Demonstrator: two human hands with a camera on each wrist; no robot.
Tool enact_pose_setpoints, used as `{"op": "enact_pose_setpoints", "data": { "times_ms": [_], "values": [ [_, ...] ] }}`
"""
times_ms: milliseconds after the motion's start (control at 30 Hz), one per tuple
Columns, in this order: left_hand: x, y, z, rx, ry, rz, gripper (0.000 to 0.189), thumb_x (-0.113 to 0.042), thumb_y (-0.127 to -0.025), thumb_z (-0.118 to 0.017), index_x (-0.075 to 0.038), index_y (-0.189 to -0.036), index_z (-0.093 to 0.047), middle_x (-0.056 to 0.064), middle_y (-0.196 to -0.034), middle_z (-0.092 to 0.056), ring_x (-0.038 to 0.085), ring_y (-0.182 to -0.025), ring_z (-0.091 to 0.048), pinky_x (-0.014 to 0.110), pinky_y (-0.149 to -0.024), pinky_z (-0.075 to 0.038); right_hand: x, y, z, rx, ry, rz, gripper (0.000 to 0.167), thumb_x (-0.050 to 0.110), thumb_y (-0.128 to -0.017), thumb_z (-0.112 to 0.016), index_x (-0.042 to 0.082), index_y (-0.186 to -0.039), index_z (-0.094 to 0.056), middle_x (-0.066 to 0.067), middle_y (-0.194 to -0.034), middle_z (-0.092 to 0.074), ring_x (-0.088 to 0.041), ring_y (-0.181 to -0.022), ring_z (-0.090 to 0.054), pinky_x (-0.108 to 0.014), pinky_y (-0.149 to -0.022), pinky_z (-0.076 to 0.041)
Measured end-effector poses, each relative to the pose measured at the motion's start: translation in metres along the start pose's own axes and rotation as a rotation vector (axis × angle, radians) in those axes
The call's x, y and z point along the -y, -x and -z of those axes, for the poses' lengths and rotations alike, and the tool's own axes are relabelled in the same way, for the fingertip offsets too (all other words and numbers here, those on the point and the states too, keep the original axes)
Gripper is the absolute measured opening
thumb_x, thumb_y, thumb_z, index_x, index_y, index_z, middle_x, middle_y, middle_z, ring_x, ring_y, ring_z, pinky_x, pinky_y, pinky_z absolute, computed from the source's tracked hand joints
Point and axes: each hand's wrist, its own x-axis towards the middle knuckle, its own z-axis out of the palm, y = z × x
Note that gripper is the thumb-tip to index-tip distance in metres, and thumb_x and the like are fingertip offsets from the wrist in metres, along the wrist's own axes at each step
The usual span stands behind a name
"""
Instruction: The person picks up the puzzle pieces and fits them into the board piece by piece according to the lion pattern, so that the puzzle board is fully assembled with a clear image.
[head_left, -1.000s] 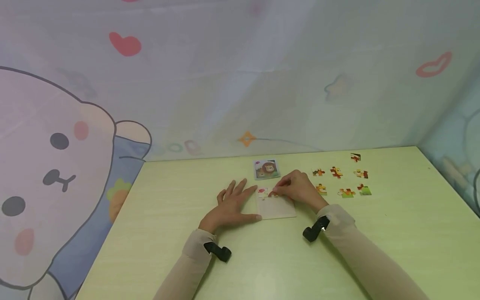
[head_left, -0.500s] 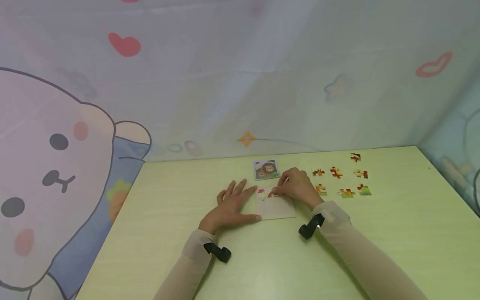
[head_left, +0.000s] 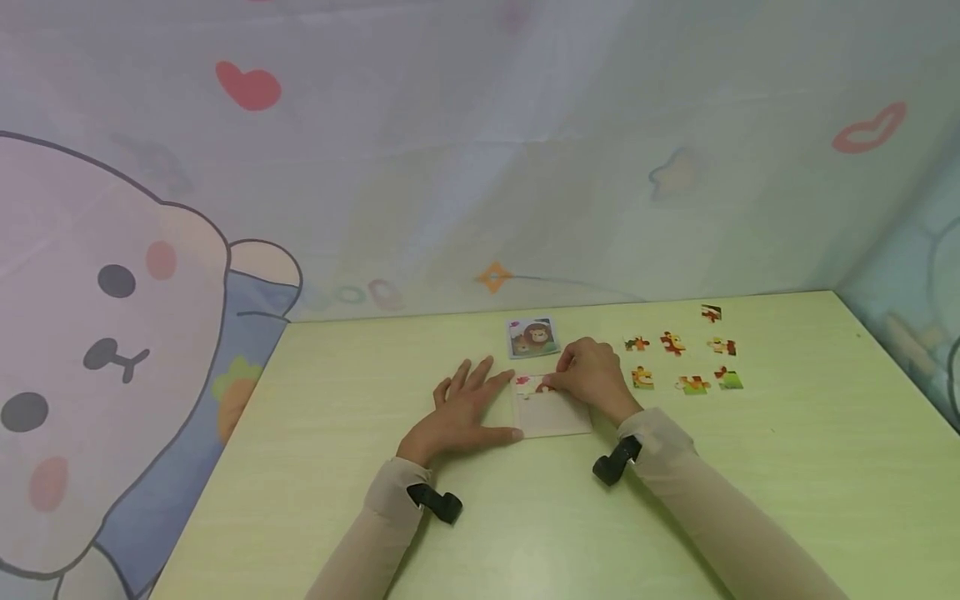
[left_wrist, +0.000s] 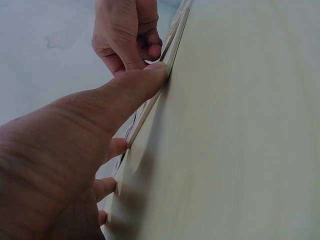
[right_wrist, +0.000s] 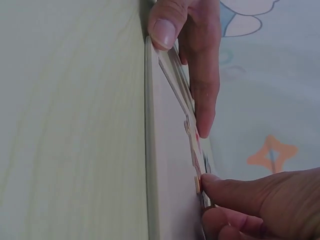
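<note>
A pale wooden puzzle tray [head_left: 553, 417] lies on the table between my hands. Along its far edge sits a puzzle piece with a pink flower [head_left: 522, 382]. My left hand [head_left: 461, 417] has its fingers spread, with thumb and index finger against the tray's left side. My right hand [head_left: 595, 375] pinches a brown and red puzzle piece [head_left: 543, 387] between thumb and index finger, down at the tray beside the flower piece. Its fingertips cover much of that piece. In the right wrist view the right thumb [right_wrist: 235, 194] presses at a piece's edge [right_wrist: 197, 184].
A lion picture card [head_left: 532, 338] lies just beyond the tray. To the right, several loose puzzle pieces [head_left: 693, 385] are spread over the table [head_left: 787, 467]. A printed cloth [head_left: 420, 167] hangs behind the table's far edge.
My right hand and wrist have shifted slightly to the left over the tray, and the held piece now sits closer against the flower piece. My left hand has stayed in place.
</note>
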Motion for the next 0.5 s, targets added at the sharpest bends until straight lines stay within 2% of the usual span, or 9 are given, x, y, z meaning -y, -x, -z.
{"op": "enact_pose_setpoints", "data": {
  "times_ms": [167, 367, 500],
  "values": [
    [0.001, -0.0004, 0.0006, 0.004, 0.001, -0.001, 0.093, -0.068, -0.093, -0.07, -0.037, -0.171, -0.029, 0.005, -0.185, -0.006, 0.042, -0.171, 0.004, 0.073, -0.128, -0.006, 0.003, 0.0003, -0.0009, -0.02, 0.001, -0.015, 0.025, 0.031, -0.087, -0.089, 0.008, -0.087, -0.079, -0.007, -0.079, -0.075, -0.024, -0.075, -0.063, -0.031, -0.066, -0.043],
    [0.0011, 0.0003, 0.0012, 0.006, 0.013, -0.001, 0.094, -0.068, -0.093, -0.071, -0.038, -0.171, -0.028, 0.005, -0.185, -0.004, 0.041, -0.171, 0.006, 0.072, -0.128, -0.005, 0.0037, 0.0013, 0.0, -0.001, -0.054, -0.026, 0.024, 0.027, -0.088, -0.088, 0.005, -0.093, -0.078, -0.003, -0.06, -0.07, -0.015, -0.055, -0.063, -0.028, -0.06, -0.045],
    [0.0012, 0.0003, 0.0007, 0.006, 0.01, 0.004, 0.093, -0.068, -0.093, -0.071, -0.038, -0.171, -0.029, 0.004, -0.185, -0.005, 0.04, -0.171, 0.005, 0.072, -0.129, -0.005, 0.0038, 0.0018, 0.0024, 0.011, -0.058, -0.002, 0.024, 0.028, -0.09, -0.087, 0.006, -0.092, -0.079, -0.003, -0.061, -0.07, -0.014, -0.052, -0.061, -0.028, -0.056, -0.045]
  ]
}}
